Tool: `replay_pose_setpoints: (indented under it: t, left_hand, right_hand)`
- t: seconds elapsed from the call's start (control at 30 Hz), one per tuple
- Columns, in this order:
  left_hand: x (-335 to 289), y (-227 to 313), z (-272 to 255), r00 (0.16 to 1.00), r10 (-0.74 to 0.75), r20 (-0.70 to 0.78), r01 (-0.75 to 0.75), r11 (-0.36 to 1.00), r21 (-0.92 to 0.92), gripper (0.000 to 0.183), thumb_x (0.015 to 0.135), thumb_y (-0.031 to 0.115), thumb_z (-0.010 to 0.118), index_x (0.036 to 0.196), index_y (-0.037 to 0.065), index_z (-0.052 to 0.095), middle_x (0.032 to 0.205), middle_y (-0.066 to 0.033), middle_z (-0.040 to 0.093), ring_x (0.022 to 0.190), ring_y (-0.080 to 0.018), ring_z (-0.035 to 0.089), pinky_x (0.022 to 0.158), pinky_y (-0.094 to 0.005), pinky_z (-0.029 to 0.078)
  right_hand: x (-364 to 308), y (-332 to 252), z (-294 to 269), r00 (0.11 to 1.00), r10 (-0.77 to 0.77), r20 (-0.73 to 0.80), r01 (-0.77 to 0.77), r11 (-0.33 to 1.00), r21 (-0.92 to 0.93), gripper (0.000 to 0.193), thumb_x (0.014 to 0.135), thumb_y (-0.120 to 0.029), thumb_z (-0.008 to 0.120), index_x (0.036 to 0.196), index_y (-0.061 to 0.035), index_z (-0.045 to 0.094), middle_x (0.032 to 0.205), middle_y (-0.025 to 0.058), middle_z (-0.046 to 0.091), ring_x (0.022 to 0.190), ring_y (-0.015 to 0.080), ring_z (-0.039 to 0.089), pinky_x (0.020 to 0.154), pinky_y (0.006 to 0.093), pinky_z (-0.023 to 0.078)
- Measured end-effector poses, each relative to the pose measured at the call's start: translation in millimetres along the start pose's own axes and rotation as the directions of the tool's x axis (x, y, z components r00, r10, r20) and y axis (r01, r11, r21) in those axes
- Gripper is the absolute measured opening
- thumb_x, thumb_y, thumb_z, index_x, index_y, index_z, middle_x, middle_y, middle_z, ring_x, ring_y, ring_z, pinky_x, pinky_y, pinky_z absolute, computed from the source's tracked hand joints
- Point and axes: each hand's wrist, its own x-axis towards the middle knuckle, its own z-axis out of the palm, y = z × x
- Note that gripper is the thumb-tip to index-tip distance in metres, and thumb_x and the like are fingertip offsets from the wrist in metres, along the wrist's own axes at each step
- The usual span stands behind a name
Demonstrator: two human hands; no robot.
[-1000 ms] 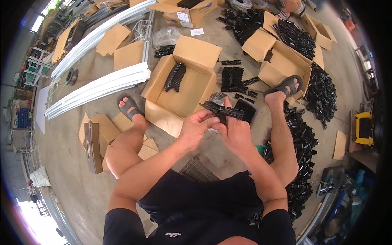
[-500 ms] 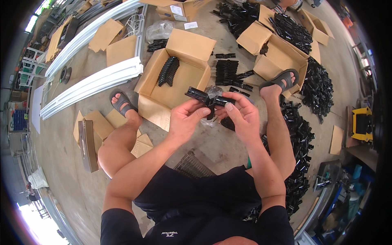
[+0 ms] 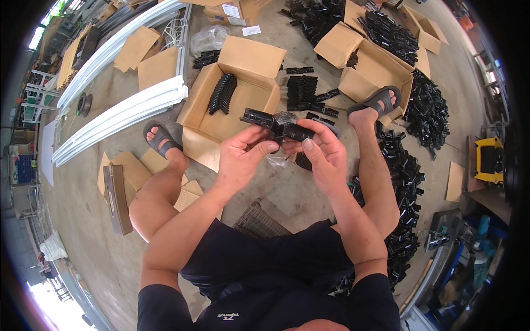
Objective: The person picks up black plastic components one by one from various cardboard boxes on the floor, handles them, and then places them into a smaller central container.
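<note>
Okay, on my feed I see long white rails [image 3: 121,120] upper L, blk heap [image 3: 400,193] down the R side, open carton [image 3: 251,91] ahead w/ a blk row [image 3: 222,94] inside. R foot [image 3: 377,103] overlaps 2nd carton [image 3: 381,76], in the way. L hand [image 3: 240,157] pinches one end of a blk part [image 3: 298,131], R hand [image 3: 327,157] the other, mid-air by open carton's near R corner. Shirt [image 3: 287,298]: pale print [image 3: 227,316]. Far box [image 3: 215,14]: white label [image 3: 231,10], too small to read.
</note>
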Motion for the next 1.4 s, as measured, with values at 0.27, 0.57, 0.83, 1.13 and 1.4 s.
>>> replay_pose_setpoints:
  t: [0.27, 0.57, 0.83, 1.13, 1.4]
  left_hand:
    - [-1, 4, 9, 0.997, 0.047, 0.061, -0.053, 0.992, 0.113, 0.037, 0.092, -0.005, 0.068, 0.128, -0.006, 0.058, 0.12, -0.0122, 0.07, 0.106, -0.0134, 0.065, 0.091, -0.0273, 0.053]
    - [4, 4, 12, 0.991, -0.082, 0.106, 0.073, 0.994, 0.085, 0.034, 0.09, -0.003, 0.071, 0.122, -0.003, 0.06, 0.115, -0.0114, 0.072, 0.103, -0.0136, 0.067, 0.091, -0.0281, 0.054]
    - [17, -1, -5, 0.99, -0.052, -0.133, 0.049, 0.998, -0.027, 0.034, 0.093, -0.001, 0.068, 0.124, -0.002, 0.057, 0.108, -0.0145, 0.072, 0.096, -0.0179, 0.07, 0.09, -0.0298, 0.055]
    - [9, 22, -6, 0.985, 0.117, -0.126, -0.088, 0.973, 0.216, 0.049, 0.091, 0.0, 0.072, 0.135, -0.002, 0.05, 0.112, -0.0153, 0.072, 0.101, -0.0148, 0.067, 0.091, -0.0276, 0.053]
    - [0, 38, -8, 0.967, 0.254, -0.015, -0.167, 0.68, 0.714, 0.076, 0.084, 0.007, 0.079, 0.15, 0.012, 0.042, 0.108, -0.0155, 0.074, 0.106, -0.0242, 0.072, 0.084, -0.0334, 0.057]
  right_hand:
    - [9, -5, -7, 0.999, -0.047, 0.027, 0.054, 0.916, -0.397, 0.034, 0.094, -0.011, 0.07, 0.124, 0.0036, 0.061, 0.104, 0.0069, 0.068, 0.099, 0.0152, 0.064, 0.088, 0.0297, 0.052]
    - [8, -7, -4, 0.984, -0.176, 0.012, 0.128, 0.664, -0.737, 0.029, 0.088, -0.016, 0.077, 0.11, 0.0005, 0.068, 0.101, 0.0098, 0.066, 0.091, 0.0216, 0.063, 0.073, 0.032, 0.051]
    - [-50, -98, 77, 0.598, -0.559, 0.574, 0.801, 0.449, -0.396, 0.015, 0.076, -0.008, 0.072, 0.089, -0.0001, 0.072, 0.082, 0.008, 0.062, 0.071, 0.0226, 0.059, 0.063, 0.0339, 0.051]
    - [17, -52, -20, 0.922, -0.363, 0.133, 0.28, 0.388, -0.878, 0.017, 0.084, -0.012, 0.069, 0.098, -0.0023, 0.074, 0.081, 0.0089, 0.069, 0.067, 0.0246, 0.062, 0.063, 0.0307, 0.051]
    - [34, 171, -169, 0.928, 0.221, -0.301, -0.294, -0.063, -0.954, 0.018, 0.085, -0.021, 0.064, 0.091, -0.0099, 0.077, 0.092, 0.0185, 0.073, 0.089, 0.0381, 0.07, 0.082, 0.0474, 0.057]
